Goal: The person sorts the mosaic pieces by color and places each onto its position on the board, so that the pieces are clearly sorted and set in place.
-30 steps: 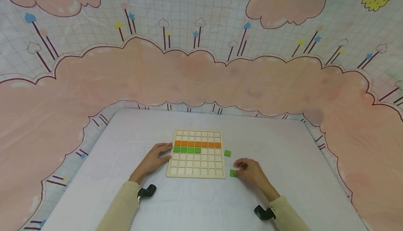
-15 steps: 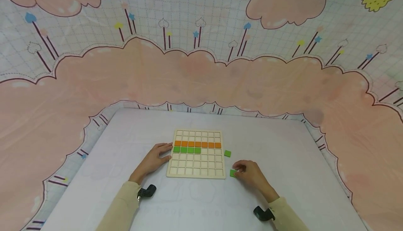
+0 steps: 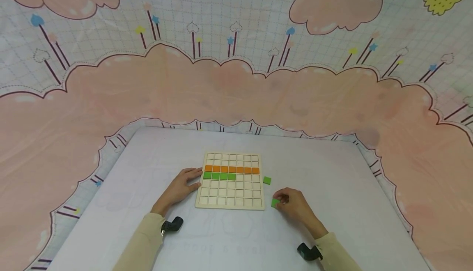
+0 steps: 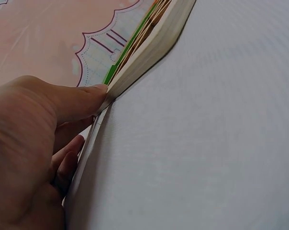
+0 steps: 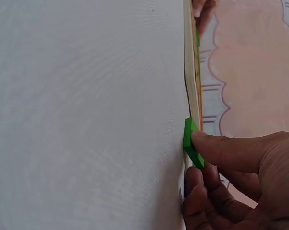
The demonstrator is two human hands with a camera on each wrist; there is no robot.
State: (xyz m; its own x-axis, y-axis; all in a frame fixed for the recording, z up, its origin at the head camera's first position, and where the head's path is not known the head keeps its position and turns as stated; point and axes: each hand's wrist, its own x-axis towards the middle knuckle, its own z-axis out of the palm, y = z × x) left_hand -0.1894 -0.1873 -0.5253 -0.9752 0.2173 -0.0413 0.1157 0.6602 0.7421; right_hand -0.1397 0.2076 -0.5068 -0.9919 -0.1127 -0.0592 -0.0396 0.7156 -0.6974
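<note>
A pale wooden grid board [image 3: 229,200] lies flat on the white table. One row of it holds orange tiles [image 3: 232,169], and the row just below has green tiles [image 3: 219,175] in its left part. Against the board's left edge rest the fingertips and thumb of my left hand [image 3: 184,186], its fingers fairly straight. To the right of the board, my right hand [image 3: 294,203] pinches a square green tile [image 5: 193,143] between thumb and fingers. In the right wrist view that tile is tilted, one side raised.
Another green tile [image 3: 267,180] lies beside the board's right edge. The white tabletop [image 3: 321,164] runs back to a patterned cloth backdrop [image 3: 229,94]. A dark wrist device [image 3: 309,251] sits on each sleeve.
The green tile at my right hand lay flat earlier; now it has shifted slightly right and tipped up between thumb and fingers. My left hand and the board stay put.
</note>
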